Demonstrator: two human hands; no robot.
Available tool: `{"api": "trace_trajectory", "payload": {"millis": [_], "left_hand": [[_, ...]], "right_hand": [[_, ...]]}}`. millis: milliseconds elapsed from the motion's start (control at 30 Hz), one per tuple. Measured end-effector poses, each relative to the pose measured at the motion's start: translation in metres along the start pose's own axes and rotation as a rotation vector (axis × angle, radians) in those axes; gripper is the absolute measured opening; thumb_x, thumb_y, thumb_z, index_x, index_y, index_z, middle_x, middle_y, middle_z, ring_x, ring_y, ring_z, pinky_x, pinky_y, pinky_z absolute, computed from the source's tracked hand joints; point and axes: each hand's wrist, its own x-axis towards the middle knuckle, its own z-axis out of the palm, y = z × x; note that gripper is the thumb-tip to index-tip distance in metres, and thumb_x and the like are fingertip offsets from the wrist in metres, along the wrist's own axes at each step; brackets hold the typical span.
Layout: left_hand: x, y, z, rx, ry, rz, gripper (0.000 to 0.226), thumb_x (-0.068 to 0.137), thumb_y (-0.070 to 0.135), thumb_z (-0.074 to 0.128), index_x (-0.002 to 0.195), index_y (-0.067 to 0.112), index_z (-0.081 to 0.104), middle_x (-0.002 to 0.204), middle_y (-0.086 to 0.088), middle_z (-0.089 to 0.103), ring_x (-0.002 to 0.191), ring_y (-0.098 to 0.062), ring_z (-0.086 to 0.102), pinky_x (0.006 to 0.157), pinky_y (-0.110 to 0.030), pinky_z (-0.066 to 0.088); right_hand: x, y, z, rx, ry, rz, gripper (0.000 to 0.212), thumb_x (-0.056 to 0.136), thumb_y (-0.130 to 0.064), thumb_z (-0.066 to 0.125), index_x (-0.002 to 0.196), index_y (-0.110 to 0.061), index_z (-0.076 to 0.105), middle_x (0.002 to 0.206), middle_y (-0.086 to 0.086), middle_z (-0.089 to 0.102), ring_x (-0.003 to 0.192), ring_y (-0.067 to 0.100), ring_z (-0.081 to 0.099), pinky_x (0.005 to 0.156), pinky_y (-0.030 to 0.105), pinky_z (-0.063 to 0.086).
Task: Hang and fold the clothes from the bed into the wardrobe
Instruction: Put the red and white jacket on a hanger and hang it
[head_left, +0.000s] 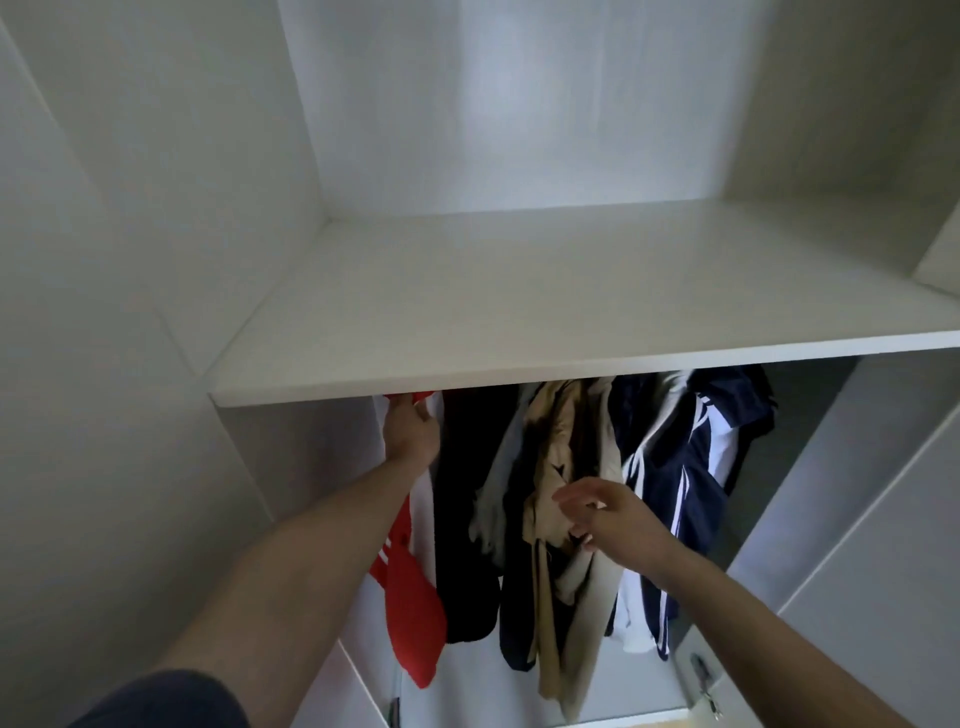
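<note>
Under the white wardrobe shelf (571, 358) hang several garments. A red garment with white stripes (410, 613) hangs at the far left. My left hand (410, 431) reaches up under the shelf edge at the top of this red garment; its fingers are hidden by the shelf, so its hold cannot be made out. A black garment (467, 519) hangs beside it, then beige clothes (561, 467) and a navy jacket with white stripes (680, 493). My right hand (602, 514) hovers in front of the beige clothes with fingers loosely spread, holding nothing.
The white shelf top is bare and juts out just above my hands. White wardrobe side walls (291, 467) stand left and right. A wardrobe door with a metal fitting (704, 675) is at the lower right.
</note>
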Motion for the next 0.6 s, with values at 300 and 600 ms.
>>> {"api": "trace_trajectory", "payload": {"millis": [300,600], "left_hand": [[0.027,0.021,0.017,-0.029,-0.104,-0.150,0.032,0.103,0.013,0.049,0.127,-0.003,0.063,0.133,-0.025,0.062,0.127,-0.041,0.056,0.106,-0.039,0.044],[0.020,0.000,0.018,0.005,-0.200,-0.131,0.029,0.107,0.024,0.044,0.107,0.003,0.064,0.114,-0.021,0.066,0.108,-0.037,0.062,0.084,-0.031,0.041]], "right_hand": [[0.006,0.003,0.005,-0.037,-0.009,0.036,0.017,0.099,-0.016,0.060,0.106,-0.023,0.074,0.110,0.007,0.071,0.074,0.007,0.067,0.062,0.019,0.053],[0.001,0.011,0.010,-0.048,-0.045,0.067,0.016,0.098,-0.017,0.060,0.104,-0.022,0.073,0.107,0.008,0.072,0.079,0.011,0.068,0.064,0.020,0.054]]}}
